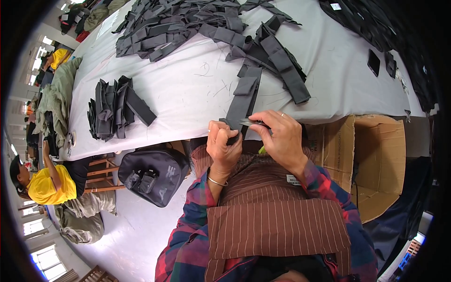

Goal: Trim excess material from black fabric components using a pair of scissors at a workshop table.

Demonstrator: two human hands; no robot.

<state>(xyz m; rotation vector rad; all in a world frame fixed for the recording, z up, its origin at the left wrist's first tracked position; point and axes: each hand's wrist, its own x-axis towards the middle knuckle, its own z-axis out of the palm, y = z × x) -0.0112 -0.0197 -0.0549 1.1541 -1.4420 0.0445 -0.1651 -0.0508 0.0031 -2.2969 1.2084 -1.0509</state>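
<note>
At the table's near edge, my left hand (223, 144) is closed, its fingers pinching the near end of a dark grey fabric strip (244, 96). The strip has folded, sewn-looking sections and runs away from me over the white tabletop. Close beside, my right hand (280, 136) is closed on what look like thread snips (246, 123); only a pointed silver tip and a dark part show between the fingers. That tip lies against the strip, just right of my left fingers. Something small and yellow-green (261, 150) shows below my right hand; I cannot tell what it is.
More grey strips lie in a large heap (174, 28) at the far side and a smaller stack (115, 108) at the left. A phone (373, 62) lies at the right. An open cardboard box (376, 164) stands below, right; a black bag (155, 176) and a person in yellow (54, 183) are left.
</note>
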